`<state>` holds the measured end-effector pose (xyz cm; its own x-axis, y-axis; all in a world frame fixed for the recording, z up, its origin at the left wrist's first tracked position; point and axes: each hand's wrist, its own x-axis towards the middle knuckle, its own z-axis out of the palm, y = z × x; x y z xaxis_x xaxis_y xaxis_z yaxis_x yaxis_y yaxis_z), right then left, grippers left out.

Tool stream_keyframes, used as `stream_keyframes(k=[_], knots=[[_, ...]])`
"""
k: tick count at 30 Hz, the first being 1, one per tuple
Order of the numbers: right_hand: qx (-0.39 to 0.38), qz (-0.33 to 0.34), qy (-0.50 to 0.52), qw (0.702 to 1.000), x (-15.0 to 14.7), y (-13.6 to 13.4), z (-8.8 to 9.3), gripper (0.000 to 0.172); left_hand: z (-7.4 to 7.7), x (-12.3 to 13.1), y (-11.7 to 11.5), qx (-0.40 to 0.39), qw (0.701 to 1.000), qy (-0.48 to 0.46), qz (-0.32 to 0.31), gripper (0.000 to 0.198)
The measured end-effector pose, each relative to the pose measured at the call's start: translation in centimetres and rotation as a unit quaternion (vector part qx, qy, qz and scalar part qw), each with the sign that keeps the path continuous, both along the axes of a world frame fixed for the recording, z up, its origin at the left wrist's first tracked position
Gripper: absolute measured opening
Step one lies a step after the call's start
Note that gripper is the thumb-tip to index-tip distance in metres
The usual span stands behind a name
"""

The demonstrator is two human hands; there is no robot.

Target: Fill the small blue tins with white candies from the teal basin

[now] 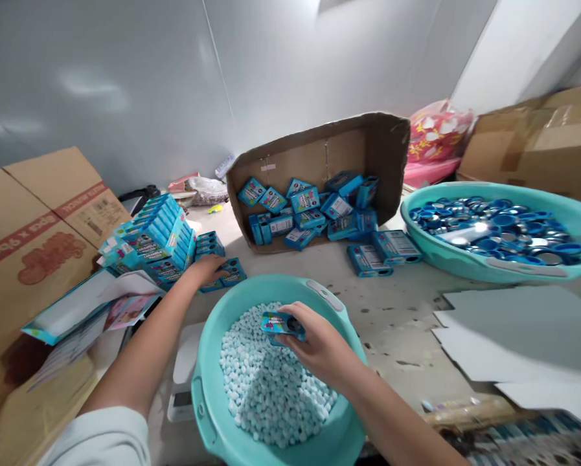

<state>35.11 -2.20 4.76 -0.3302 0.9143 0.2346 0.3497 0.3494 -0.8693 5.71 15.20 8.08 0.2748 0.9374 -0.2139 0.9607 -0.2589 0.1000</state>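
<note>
My right hand (307,333) grips a small blue candy box (281,323) with a dark opening at its right end, over a turquoise basin (210,362). Pale blue-white candies (275,388) fill much of that basin. To the left, beyond the rim, my left hand (206,268) has its fingers around one of the small blue boxes (232,272) on the table; part of its grip is hidden. Close to its left, a stack of blue candy boxes (161,236) sits in neat rows.
A tilted cardboard box (314,145) holds loose blue boxes at the back. Two blue boxes (382,252) lie before it. On the right are a turquoise tub (465,266) of blue-and-silver lids and white sheets (513,330). A large carton (42,226) stands left; a white scale-like device (183,362) adjoins the basin.
</note>
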Motion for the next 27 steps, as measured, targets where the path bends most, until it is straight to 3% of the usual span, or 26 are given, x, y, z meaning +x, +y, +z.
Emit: stream_keyframes(k=[5,9,12,14,16,19,20,21,24,27], knots=[[0.006,0.005,0.007,1.000,0.1,-0.1,-0.2,0.024,0.0,0.0,-1.0,0.009,0.998,-0.059,0.009,0.042],[0.007,0.012,-0.010,1.000,0.1,0.0,0.0,0.023,1.0,0.4,-2.1,0.056,0.991,-0.116,0.037,0.047],[0.014,0.012,-0.009,1.000,0.0,-0.1,0.0,0.023,1.8,0.8,-4.7,0.111,0.978,-0.151,0.092,0.050],[0.021,0.004,-0.007,1.000,-0.1,0.0,-0.1,0.024,1.5,1.2,-7.7,0.137,0.965,-0.168,0.147,0.052],[0.023,-0.004,-0.008,1.000,-0.1,0.0,-0.4,0.026,0.5,1.3,-11.7,0.137,0.953,-0.180,0.200,0.052],[0.035,-0.011,-0.011,0.999,0.0,0.2,-0.8,0.027,-2.5,0.5,-18.1,0.130,0.937,-0.208,0.247,0.046],[0.047,-0.015,-0.015,0.999,0.1,0.2,-0.8,0.027,-3.7,-0.2,-20.0,0.161,0.920,-0.224,0.277,0.052],[0.062,-0.021,-0.025,0.998,0.1,0.2,-0.7,0.026,-5.0,-1.0,-21.8,0.233,0.882,-0.257,0.320,0.053],[0.136,-0.033,-0.077,0.987,-0.3,-0.1,0.7,0.028,-8.6,-4.2,-26.1,0.381,0.824,-0.220,0.356,0.043],[0.225,0.020,-0.122,0.967,-2.2,0.1,3.6,0.030,-11.2,-6.9,-29.2,0.393,0.819,-0.191,0.372,0.038]])
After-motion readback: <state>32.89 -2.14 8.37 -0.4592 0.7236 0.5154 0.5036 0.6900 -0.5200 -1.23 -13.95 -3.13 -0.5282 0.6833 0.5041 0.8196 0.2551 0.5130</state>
